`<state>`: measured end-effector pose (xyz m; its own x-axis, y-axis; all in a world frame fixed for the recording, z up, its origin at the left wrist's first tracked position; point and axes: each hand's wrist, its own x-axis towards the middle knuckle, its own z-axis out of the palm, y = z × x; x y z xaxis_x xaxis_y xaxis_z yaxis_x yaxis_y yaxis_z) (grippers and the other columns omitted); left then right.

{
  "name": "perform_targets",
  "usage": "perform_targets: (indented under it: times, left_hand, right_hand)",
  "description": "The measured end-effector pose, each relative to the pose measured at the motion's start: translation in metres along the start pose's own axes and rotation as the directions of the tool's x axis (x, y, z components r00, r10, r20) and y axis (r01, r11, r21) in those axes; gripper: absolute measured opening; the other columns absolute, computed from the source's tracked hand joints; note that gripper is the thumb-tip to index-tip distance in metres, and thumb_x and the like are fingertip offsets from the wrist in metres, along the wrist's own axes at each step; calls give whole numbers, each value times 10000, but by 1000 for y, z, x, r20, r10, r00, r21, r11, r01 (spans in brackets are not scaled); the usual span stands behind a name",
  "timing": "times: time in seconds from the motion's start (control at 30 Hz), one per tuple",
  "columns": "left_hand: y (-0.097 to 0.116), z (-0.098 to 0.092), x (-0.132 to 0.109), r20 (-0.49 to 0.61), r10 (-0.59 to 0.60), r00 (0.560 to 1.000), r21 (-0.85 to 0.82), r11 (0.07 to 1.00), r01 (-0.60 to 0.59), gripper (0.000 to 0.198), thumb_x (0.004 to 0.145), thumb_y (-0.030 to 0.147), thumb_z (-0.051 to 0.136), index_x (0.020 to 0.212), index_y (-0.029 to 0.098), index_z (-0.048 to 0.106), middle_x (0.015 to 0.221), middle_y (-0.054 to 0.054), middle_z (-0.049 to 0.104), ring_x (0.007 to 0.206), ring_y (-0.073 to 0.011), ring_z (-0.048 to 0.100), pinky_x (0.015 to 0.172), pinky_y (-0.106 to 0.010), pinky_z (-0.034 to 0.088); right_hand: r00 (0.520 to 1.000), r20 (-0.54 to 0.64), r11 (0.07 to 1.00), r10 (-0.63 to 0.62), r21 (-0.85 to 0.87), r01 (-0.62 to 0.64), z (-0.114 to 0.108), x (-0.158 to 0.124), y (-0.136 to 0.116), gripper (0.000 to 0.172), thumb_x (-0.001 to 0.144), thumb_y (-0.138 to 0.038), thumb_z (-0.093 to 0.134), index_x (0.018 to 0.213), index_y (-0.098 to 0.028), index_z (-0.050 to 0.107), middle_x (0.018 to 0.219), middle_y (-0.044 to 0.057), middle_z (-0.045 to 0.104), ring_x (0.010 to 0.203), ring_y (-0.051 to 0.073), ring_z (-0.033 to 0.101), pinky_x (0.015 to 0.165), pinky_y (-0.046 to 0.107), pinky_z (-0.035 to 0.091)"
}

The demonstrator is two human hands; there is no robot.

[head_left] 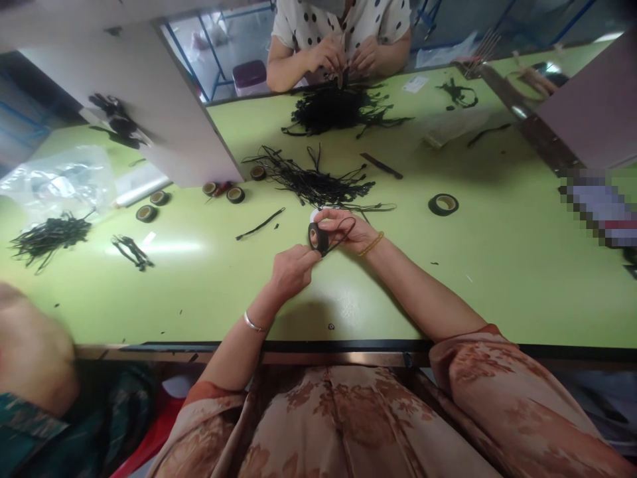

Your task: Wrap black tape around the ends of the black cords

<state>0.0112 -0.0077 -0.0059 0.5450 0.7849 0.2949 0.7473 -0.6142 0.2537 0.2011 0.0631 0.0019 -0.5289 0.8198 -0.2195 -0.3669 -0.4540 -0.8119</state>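
Observation:
Over the table's near middle, my two hands meet around a roll of black tape [323, 239] and a thin black cable [352, 224]. My right hand [348, 229] has its fingers closed on the tape roll, whose pale core faces left. The cable curves in a loop beside these fingers. Just below the roll, my left hand [294, 269] is closed, its fingertips pinching the cable close to the tape; the exact grip is partly hidden. Beyond my hands lies a loose pile of black cables [323, 182].
Across the green table [393, 292], a co-worker's hands [343, 56] work above a larger cable heap [338, 109]. Another tape roll [442, 204] lies right. A dark flat blade-like tool [382, 166] rests behind. A white partition [184, 126] stands left; a person's arm [34, 345] is near left.

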Motion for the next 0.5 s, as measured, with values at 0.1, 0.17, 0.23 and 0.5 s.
perform_targets:
  times: [0.1, 0.17, 0.23, 0.5]
  left_hand:
    - [2, 0, 0, 71, 47, 996, 45, 998, -50, 259, 886, 136, 410, 927, 217, 653, 742, -61, 641, 725, -168, 557, 566, -291, 308]
    - [3, 0, 1, 110, 41, 993, 46, 998, -46, 237, 871, 135, 424, 907, 214, 644, 740, -61, 643, 725, -175, 564, 554, -293, 299]
    - [5, -1, 1, 142, 0, 990, 43, 999, -6, 211, 877, 161, 428, 874, 210, 634, 753, -64, 653, 729, -181, 576, 554, -290, 304]
    - [11, -2, 6, 205, -322, 924, 82, 947, 312, 207, 896, 260, 432, 841, 178, 613, 703, -88, 673, 629, -219, 617, 570, -301, 320]
  right_hand:
    - [996, 85, 999, 21, -48, -17, -6, -3, -7, 353, 663, -262, 797, 939, -161, 603, 733, 41, 739, 552, 122, 659, 408, 152, 411]
    - [990, 138, 992, 41, -128, -24, -8, -6, -13, 397, 664, -258, 797, 993, -163, 596, 727, 22, 737, 452, 69, 567, 354, 132, 294]
    - [981, 188, 974, 45, -227, -1, -8, -11, -19, 438, 664, -255, 797, 1038, -166, 590, 716, 6, 733, 421, 52, 508, 359, 142, 272]
    - [953, 299, 832, -52, -515, 207, 3, -18, -24, 513, 647, -268, 813, 1098, -160, 592, 692, -9, 693, 627, 144, 635, 612, 245, 467]
